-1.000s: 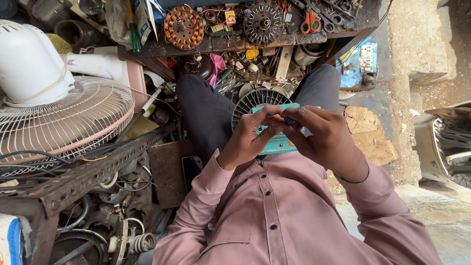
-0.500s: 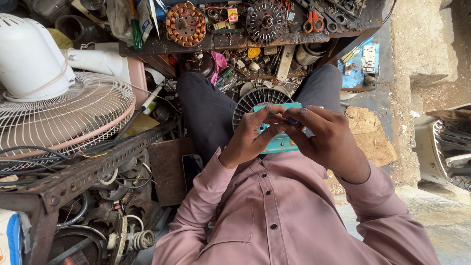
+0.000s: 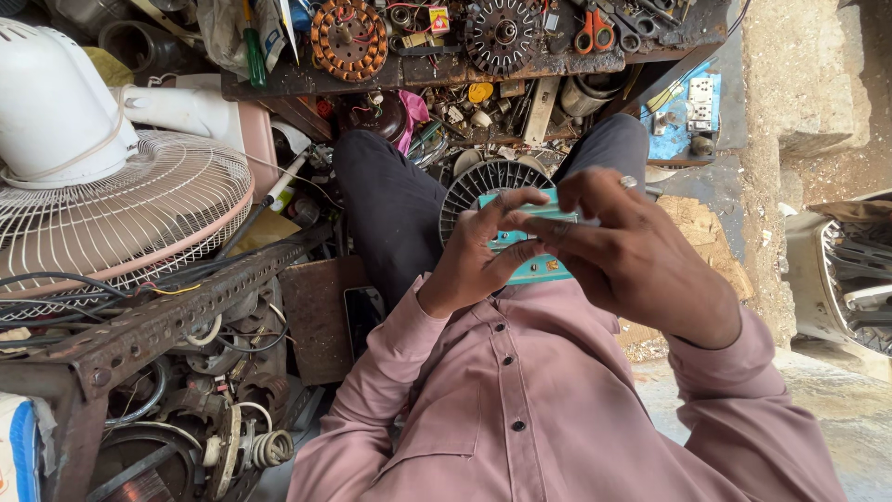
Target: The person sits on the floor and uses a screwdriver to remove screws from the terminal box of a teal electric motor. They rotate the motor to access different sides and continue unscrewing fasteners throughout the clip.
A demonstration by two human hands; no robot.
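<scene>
1. We hold a small teal box [image 3: 531,244] in front of our chest, above our lap, with both hands meeting on it.
2. Our left hand [image 3: 478,253] curls around the box's left end; its fingers are bent and pressed on the top edge, the thumb underneath, so it is closed on the box.
3. Our right hand [image 3: 632,256] comes in from the right, its fingers drawn together, their tips pressed on the box's upper face. It covers much of the box, so we cannot tell how the thumb sits.
4. Just behind the box, between our knees in dark trousers, lies a round grey vented fan part [image 3: 483,186].
5. At our left stands a white fan [image 3: 84,177] with a wire guard, resting on a rusty metal frame [image 3: 167,316] draped with cables.
6. Across the top runs a cluttered desk [image 3: 427,72] carrying a copper-wound stator [image 3: 348,39], a dark round rotor disc [image 3: 503,33] and orange-handled scissors [image 3: 595,28].
</scene>
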